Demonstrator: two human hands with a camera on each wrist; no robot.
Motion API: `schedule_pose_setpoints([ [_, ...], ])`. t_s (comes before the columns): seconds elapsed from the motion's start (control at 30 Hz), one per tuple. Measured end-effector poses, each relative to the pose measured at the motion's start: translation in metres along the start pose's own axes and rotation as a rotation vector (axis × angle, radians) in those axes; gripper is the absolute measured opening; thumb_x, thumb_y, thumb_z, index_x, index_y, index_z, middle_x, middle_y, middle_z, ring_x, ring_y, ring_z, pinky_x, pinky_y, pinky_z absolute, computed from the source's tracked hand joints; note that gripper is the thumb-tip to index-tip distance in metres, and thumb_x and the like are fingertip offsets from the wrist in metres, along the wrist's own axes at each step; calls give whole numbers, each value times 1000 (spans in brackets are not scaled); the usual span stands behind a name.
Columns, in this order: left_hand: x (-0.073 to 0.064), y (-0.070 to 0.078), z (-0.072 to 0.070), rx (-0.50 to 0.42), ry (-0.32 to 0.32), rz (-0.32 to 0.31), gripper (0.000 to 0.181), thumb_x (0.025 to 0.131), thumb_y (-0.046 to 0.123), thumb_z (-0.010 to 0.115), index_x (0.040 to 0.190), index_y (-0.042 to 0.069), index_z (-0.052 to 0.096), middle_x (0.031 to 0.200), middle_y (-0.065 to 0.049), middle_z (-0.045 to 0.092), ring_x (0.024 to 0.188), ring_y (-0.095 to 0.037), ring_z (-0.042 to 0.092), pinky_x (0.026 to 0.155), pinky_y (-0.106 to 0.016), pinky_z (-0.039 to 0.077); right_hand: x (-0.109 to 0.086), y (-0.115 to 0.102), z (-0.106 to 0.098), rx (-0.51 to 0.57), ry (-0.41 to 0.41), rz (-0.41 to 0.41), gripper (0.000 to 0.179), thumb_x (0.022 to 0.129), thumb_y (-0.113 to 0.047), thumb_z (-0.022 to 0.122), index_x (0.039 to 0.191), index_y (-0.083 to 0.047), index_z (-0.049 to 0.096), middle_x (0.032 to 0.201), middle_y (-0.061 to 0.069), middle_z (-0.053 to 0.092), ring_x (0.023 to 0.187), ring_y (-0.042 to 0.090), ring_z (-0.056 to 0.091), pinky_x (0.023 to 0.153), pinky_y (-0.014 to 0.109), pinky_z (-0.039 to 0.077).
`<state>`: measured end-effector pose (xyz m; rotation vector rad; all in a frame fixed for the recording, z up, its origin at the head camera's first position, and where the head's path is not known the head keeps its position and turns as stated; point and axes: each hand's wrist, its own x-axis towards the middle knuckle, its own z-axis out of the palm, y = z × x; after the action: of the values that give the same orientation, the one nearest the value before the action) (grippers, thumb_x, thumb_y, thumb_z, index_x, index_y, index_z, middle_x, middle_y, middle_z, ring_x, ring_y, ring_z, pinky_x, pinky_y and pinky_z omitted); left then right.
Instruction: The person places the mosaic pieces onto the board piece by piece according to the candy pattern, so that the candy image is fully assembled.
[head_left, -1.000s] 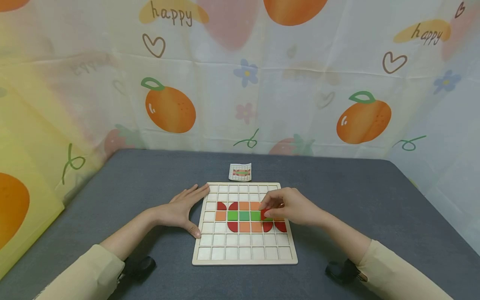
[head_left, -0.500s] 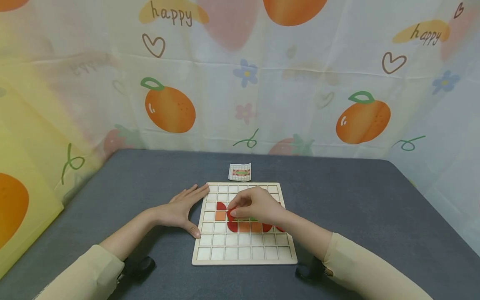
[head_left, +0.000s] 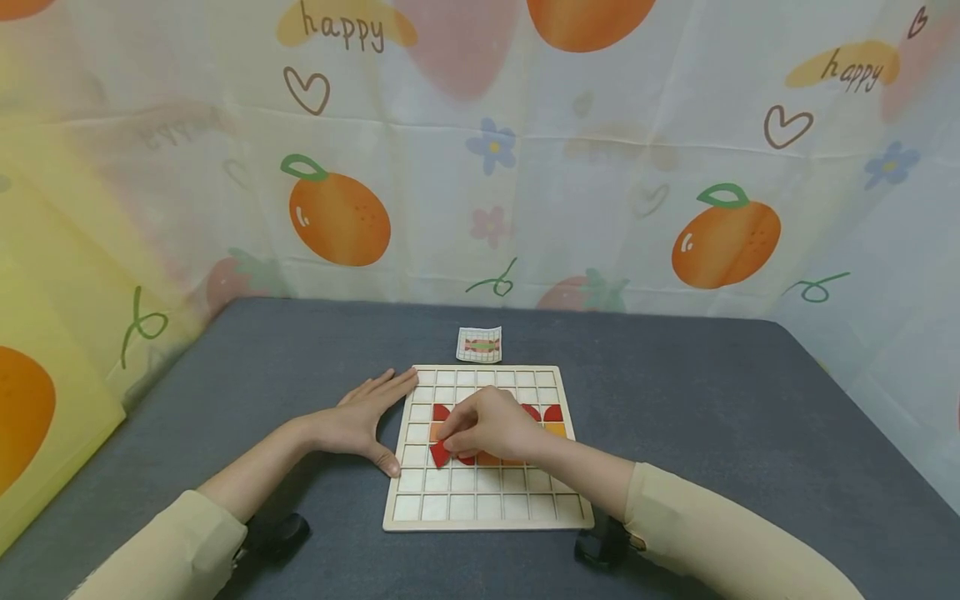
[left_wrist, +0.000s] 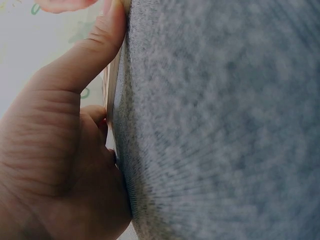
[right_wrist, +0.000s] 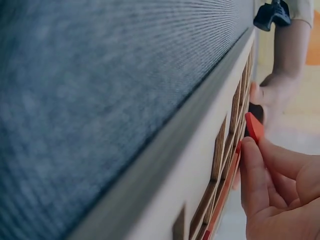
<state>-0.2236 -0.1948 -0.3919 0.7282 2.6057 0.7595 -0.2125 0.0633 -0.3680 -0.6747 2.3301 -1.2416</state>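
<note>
My left hand [head_left: 358, 419] lies spread along the left edge of a white gridded board [head_left: 480, 521], its fingertips and thumb touching the rim. In the left wrist view the thumb [left_wrist: 95, 45] rests against the board's side. My right hand [head_left: 491, 423] pinches a small red tile [head_left: 439, 455] between thumb and fingers, tilted over the second column from the left. The right wrist view shows the red tile [right_wrist: 254, 127] at the fingertips, just above the grid. Red quarter-round tiles [head_left: 553, 413] and orange tiles [head_left: 501, 459] sit in the cells; my right hand hides several of them.
A small paper card [head_left: 479, 345] with a coloured grid pattern lies just beyond the board. The dark grey table [head_left: 675, 392] runs back to a printed cloth [head_left: 570, 192]. Dark wrist devices [head_left: 600, 546] hang below both forearms.
My right hand has carried the red tile from the right part of the board to the left, then slightly nearer. The left hand has stayed in place.
</note>
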Motion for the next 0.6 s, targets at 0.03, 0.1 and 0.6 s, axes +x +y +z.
schedule_pose_setpoints([
  [0.03, 0, 0, 0, 0, 0, -1, 128, 65, 54, 86, 160, 9, 12, 170, -9, 5, 155, -42, -2, 120, -68, 2, 0, 0, 1, 6, 0, 3, 7, 85, -8, 76, 91, -10, 79, 84, 7, 78, 67, 10, 72, 65, 24, 59],
  [0.1, 0, -1, 0, 2, 3, -2, 129, 65, 54, 86, 160, 9, 12, 170, -9, 5, 155, -42, -2, 120, -68, 2, 0, -1, 2, 4, 3, 3, 6, 84, -8, 77, 89, -10, 79, 81, 7, 78, 64, 10, 71, 63, 25, 59],
  [0.6, 1, -2, 1, 11, 9, 3, 128, 65, 54, 86, 160, 10, 13, 169, -9, 6, 155, -43, -2, 120, -68, 2, 1, -2, 6, 70, 62, 89, 5, 83, -11, 78, 81, -7, 78, 66, 8, 72, 53, 10, 67, 57, 26, 59],
])
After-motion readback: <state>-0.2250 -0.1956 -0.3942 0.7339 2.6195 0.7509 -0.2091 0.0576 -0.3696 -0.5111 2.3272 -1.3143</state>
